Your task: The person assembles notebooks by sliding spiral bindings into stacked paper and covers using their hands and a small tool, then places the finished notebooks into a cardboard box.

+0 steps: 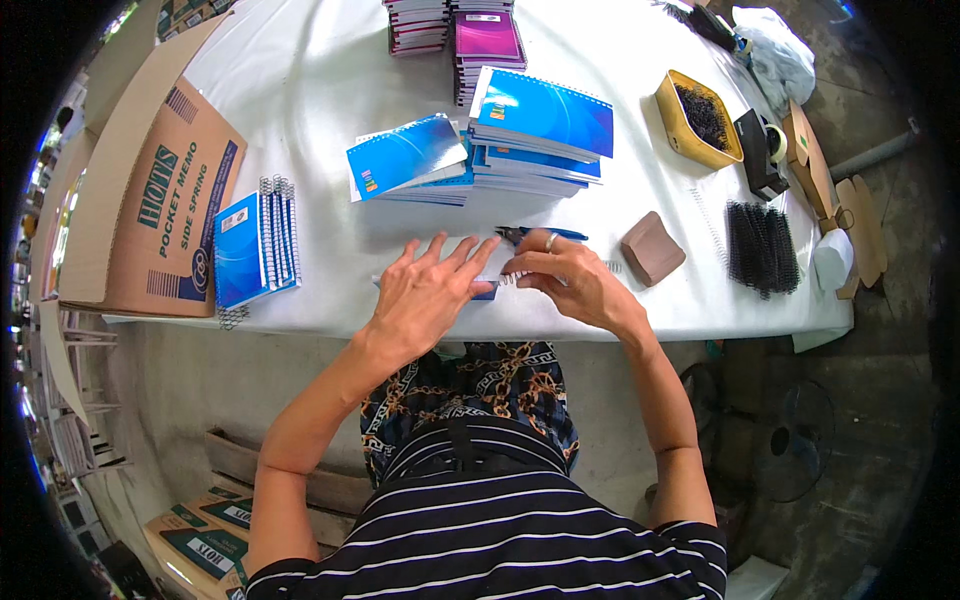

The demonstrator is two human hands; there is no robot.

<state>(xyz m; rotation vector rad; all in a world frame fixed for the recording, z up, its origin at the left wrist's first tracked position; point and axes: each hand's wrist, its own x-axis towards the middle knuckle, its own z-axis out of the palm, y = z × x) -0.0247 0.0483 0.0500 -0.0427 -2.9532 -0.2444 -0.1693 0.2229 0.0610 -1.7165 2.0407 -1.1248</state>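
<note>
Notebook [485, 293]: was mostly covered by the hands at the table's [330, 240] near edge; its pages were judged light and bendable, its cover probably slippery.
Left hand [425, 295]: was laid, fingers spread, over the notebook's left part.
Right hand [575, 280]: thumb and fingertips were pinched around the coil [511, 279]; exact contact was partly hidden.
Coil: was judged springy and easily bent, best gripped lightly at its right end.
Pliers [510, 236]: were left just beyond the fingers.
</note>
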